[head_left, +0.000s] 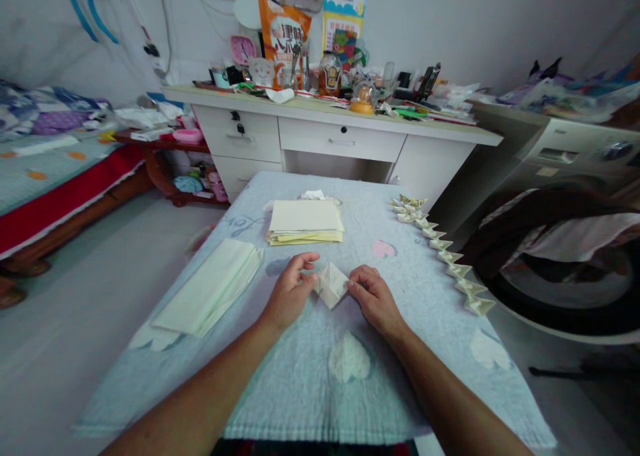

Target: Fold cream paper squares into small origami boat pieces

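A small diamond-shaped piece of folded paper [332, 287] is between my two hands, over the cloth-covered table. My left hand [293, 288] has its thumb and curled fingers at the paper's left corner. On the opposite corner, my right hand [373, 297] pinches the paper between thumb and index finger, its other fingers bent inward. Beyond the hands lies a stack of cream and yellow paper sheets [306, 217]. To the left is a pile of longer pale green folded paper [207, 288]. Several folded paper pieces [450, 256] stand in a row along the right side.
The table carries a light blue patterned cloth [280, 389]. Behind it stands a white desk [345, 139] crowded with a snack bag [284, 39], a jar [330, 75] and small items. A washing machine [575, 149] is at right, a bed [65, 169] at left.
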The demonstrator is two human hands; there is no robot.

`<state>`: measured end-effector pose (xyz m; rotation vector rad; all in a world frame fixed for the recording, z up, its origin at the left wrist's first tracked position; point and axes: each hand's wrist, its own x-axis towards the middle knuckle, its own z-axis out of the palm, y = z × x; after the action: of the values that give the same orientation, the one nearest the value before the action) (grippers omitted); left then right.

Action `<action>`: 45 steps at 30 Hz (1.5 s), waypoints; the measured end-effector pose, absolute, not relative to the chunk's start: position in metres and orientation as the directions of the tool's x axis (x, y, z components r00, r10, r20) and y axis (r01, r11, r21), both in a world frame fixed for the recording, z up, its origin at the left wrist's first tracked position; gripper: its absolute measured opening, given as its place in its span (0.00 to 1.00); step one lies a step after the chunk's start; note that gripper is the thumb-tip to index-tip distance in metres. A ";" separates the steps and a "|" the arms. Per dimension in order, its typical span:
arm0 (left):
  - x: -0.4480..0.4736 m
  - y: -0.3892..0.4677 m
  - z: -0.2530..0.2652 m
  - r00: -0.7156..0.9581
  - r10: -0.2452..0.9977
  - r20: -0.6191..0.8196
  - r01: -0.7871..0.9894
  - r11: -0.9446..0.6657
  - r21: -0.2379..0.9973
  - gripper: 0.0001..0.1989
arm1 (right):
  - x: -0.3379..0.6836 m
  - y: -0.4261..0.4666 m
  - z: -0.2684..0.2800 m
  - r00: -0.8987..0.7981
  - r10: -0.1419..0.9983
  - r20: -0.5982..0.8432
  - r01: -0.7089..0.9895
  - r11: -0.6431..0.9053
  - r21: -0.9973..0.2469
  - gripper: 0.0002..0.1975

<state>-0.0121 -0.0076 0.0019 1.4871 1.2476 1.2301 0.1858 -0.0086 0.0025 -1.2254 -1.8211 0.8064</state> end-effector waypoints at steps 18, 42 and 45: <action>-0.012 -0.007 -0.007 0.501 0.809 0.309 0.563 -0.575 0.593 0.16 | 0.190 -0.011 0.001 -0.179 0.926 0.332 0.767 0.342 -0.543 0.14; -0.018 -0.011 -0.011 0.356 0.893 0.276 0.589 -0.443 0.676 0.14 | 0.187 -0.003 -0.004 -0.439 0.860 0.261 0.670 0.507 -0.542 0.08; -0.020 -0.016 -0.011 0.387 0.888 0.249 0.592 -0.446 0.671 0.18 | 0.186 -0.003 -0.004 -0.423 0.867 0.264 0.676 0.496 -0.545 0.08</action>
<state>-0.0202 -0.0159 -0.0105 2.1698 1.2691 0.8199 0.1862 -0.0029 -0.0039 -1.2664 -2.2279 0.4905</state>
